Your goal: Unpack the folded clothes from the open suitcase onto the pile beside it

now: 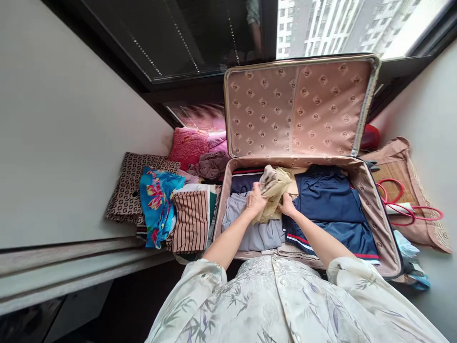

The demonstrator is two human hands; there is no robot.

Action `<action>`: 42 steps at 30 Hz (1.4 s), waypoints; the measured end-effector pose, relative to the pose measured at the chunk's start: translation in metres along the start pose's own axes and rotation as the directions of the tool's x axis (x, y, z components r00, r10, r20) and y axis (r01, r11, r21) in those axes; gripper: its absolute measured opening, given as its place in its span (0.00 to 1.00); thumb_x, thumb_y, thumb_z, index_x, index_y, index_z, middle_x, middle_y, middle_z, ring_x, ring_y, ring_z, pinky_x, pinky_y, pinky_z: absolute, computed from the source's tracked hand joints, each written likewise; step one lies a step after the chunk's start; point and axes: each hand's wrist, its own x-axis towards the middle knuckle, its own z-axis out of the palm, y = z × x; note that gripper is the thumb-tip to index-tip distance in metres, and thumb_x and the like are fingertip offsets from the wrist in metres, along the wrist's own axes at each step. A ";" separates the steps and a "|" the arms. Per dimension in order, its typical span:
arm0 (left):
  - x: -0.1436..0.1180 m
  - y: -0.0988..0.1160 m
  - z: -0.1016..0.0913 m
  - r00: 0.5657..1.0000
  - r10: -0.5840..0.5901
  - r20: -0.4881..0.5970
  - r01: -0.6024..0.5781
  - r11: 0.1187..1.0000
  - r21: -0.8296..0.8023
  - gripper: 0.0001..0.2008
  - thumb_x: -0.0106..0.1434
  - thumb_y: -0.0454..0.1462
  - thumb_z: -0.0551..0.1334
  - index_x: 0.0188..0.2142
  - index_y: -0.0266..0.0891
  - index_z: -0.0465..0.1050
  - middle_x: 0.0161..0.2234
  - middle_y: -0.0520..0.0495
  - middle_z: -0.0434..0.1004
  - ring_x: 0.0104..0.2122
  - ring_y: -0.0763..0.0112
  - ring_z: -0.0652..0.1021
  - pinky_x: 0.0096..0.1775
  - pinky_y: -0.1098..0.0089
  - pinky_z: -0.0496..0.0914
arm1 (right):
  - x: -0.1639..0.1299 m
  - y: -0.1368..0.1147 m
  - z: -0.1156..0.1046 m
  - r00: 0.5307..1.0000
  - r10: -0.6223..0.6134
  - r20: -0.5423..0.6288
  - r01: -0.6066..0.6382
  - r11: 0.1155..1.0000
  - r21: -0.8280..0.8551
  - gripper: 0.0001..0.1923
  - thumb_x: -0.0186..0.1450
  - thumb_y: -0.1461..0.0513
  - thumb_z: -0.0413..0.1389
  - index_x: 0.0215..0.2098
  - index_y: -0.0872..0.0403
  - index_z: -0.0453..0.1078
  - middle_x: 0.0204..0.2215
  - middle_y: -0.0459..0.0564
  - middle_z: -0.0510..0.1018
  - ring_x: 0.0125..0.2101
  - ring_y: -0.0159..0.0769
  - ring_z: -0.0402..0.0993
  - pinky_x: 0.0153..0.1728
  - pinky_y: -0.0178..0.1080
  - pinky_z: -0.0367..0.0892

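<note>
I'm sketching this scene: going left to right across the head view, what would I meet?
Brown patterned fabric, blue floral garment, striped cloth, left hand, beige cloth, right hand, navy clothing, red cord.

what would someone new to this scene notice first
Probably the big open suitcase, its lid raised in front of the window and showing a pink patterned lining. Next, perhaps, the bright blue floral garment among the clothes left of the case. Within the case, the left grip holds bunched khaki cloth, with the right grip at its edge.
</note>
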 end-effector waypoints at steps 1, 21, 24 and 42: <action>0.003 -0.007 -0.004 0.992 -0.107 -0.060 0.104 0.993 -0.046 0.42 0.55 0.42 0.73 0.66 0.41 0.60 0.49 0.37 0.79 0.52 0.49 0.79 0.55 0.60 0.70 | -0.001 0.000 0.001 1.000 0.021 -0.002 -0.021 1.000 -0.004 0.34 0.58 0.59 0.55 0.62 0.56 0.61 0.51 0.62 0.74 0.51 0.51 0.70 0.54 0.54 0.69; 0.056 -0.113 -0.037 0.919 -0.384 0.090 0.370 0.762 -0.532 0.21 0.55 0.34 0.69 0.50 0.37 0.79 0.48 0.39 0.84 0.49 0.58 0.83 0.48 0.66 0.78 | -0.092 0.067 -0.117 0.982 0.176 0.063 -0.118 0.845 -0.522 0.47 0.55 0.66 0.57 0.73 0.54 0.53 0.73 0.67 0.52 0.70 0.63 0.48 0.64 0.63 0.53; 0.054 -0.117 -0.037 0.920 -0.375 0.118 0.369 0.723 -0.584 0.23 0.55 0.34 0.69 0.51 0.35 0.78 0.48 0.38 0.84 0.48 0.59 0.83 0.47 0.66 0.78 | -0.086 0.059 -0.113 0.985 0.174 0.024 -0.141 0.869 -0.474 0.43 0.57 0.67 0.57 0.71 0.54 0.57 0.72 0.67 0.55 0.70 0.62 0.51 0.64 0.64 0.52; 0.059 -0.120 -0.031 0.902 -0.404 0.154 0.402 0.651 -0.644 0.20 0.54 0.32 0.69 0.47 0.35 0.78 0.49 0.36 0.83 0.48 0.57 0.83 0.48 0.64 0.78 | -0.026 -0.027 -0.058 0.958 0.166 -0.233 -0.173 0.985 -0.012 0.30 0.66 0.53 0.55 0.62 0.59 0.71 0.54 0.65 0.78 0.61 0.60 0.65 0.58 0.57 0.68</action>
